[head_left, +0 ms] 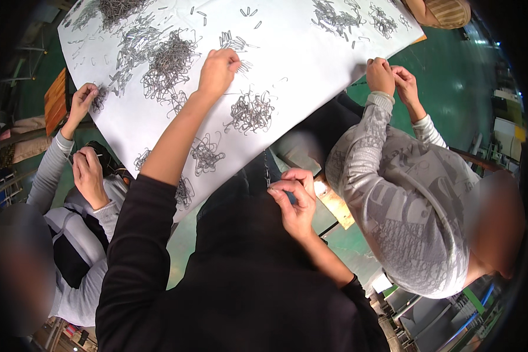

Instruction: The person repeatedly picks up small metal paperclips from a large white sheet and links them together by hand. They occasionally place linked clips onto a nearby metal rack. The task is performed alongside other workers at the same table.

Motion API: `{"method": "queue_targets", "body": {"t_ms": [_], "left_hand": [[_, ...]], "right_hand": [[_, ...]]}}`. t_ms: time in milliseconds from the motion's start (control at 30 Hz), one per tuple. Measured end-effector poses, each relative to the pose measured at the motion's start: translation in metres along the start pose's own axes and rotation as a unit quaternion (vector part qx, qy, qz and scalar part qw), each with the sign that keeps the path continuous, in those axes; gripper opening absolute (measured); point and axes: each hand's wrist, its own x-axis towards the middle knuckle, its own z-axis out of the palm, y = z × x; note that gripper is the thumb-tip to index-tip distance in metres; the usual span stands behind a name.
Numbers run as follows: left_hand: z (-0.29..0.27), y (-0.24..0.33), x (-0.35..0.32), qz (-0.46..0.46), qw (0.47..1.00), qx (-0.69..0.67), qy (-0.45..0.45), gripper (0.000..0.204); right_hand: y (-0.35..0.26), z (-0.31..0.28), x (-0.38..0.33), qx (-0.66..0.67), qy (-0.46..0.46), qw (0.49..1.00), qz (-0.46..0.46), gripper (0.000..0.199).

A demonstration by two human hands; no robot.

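My left hand [219,71] reaches over the white-covered table [311,64], its fingers pinched together. It is nearest to a small group of narrow oval metal links [234,41]. Whether anything sits between its fingertips is too small to tell. Close to my body, off the table's near edge, my right hand [297,202] pinches the end of a thin metal chain [267,167], which runs up toward that edge. Between my arms lie heaps of bent wire hooks [250,112], with another heap of hooks [206,154] by my left forearm.
Bigger piles of hooks [169,64] and loose links [136,44] cover the table's left part. More metal pieces [337,17] lie far right. Co-workers stand on both sides: one hand [83,100] touches a small pile at left, and another pair of hands [381,76] works at right.
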Motion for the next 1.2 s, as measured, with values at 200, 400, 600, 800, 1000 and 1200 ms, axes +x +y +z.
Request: {"method": "queue_targets", "body": {"t_ms": [200, 400, 600, 800, 1000, 1200], "left_hand": [[-0.051, 0.068, -0.101, -0.273, 0.878, -0.386, -0.079, 0.019], [-0.091, 0.124, -0.178, -0.280, 0.839, -0.448, -0.128, 0.017], [-0.095, 0.130, -0.203, -0.271, 0.829, -0.482, -0.080, 0.011], [-0.100, 0.129, -0.213, -0.174, 0.909, -0.377, -0.019, 0.009], [-0.101, 0.129, -0.222, -0.129, 0.919, -0.369, 0.045, 0.012], [-0.101, 0.127, -0.232, -0.124, 0.938, -0.320, 0.048, 0.011]], "right_hand": [[-0.006, 0.009, -0.006, -0.014, 0.023, 1.000, -0.010, 0.009], [-0.010, 0.022, -0.009, -0.024, 0.027, 0.999, -0.031, 0.007], [-0.008, 0.037, -0.009, -0.029, 0.015, 0.999, -0.036, 0.009], [-0.001, 0.043, -0.010, -0.081, -0.007, 0.995, -0.065, 0.014], [0.012, 0.040, 0.026, -0.116, -0.085, 0.987, -0.077, 0.018], [0.046, 0.145, 0.129, -0.202, -0.224, 0.945, -0.128, 0.008]]}}
